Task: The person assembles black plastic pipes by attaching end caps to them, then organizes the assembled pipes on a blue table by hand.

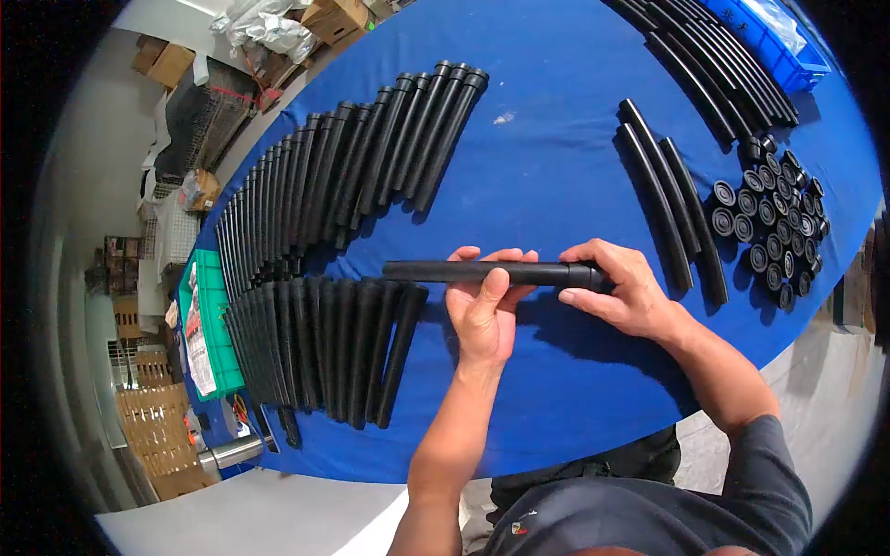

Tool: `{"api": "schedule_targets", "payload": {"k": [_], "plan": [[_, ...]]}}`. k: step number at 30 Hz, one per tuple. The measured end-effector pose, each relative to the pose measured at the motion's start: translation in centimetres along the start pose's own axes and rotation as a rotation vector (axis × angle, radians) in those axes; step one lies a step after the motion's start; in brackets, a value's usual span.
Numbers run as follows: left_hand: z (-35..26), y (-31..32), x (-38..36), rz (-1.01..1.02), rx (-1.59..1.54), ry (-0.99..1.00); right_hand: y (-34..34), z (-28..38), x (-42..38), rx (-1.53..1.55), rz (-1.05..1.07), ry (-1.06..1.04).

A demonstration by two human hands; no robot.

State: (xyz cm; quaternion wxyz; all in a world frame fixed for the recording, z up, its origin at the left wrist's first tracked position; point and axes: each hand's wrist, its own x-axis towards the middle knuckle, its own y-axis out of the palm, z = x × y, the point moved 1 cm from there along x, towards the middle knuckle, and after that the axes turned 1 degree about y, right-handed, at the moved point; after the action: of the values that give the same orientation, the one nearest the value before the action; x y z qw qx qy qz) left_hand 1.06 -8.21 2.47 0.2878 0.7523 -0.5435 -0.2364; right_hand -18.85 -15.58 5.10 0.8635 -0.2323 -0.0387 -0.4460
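Observation:
A black tube [426, 271] is held level above the blue cloth, with a wider black cap [582, 275] at its right end. My left hand [487, 310] is closed round the tube's middle, the thumb lying across its front. My right hand [626, 287] grips the capped end between thumb and fingers. To the left, capped tubes lie side by side in an upper row [371, 157] and a lower row [343, 352]. Right of my hands, three loose tubes [663, 199] rest on the cloth.
Round black caps [777, 222] lie in a cluster at the right. More tubes [705, 65] and a blue crate [774, 42] are at the upper right. A green tray [218, 324] stands at the left table edge, with boxes [171, 67] beyond.

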Motion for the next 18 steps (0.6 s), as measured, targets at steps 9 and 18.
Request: {"api": "schedule_targets", "payload": {"k": [9,18], "plan": [[0.1,0.6,-0.1,0.027,-0.029,0.015,-0.1,-0.5,0.0,0.307,0.057,0.331],[0.2,-0.2,-0.1,0.048,0.053,-0.003,-0.2,0.5,0.3,0.234,0.011,0.258]]}}
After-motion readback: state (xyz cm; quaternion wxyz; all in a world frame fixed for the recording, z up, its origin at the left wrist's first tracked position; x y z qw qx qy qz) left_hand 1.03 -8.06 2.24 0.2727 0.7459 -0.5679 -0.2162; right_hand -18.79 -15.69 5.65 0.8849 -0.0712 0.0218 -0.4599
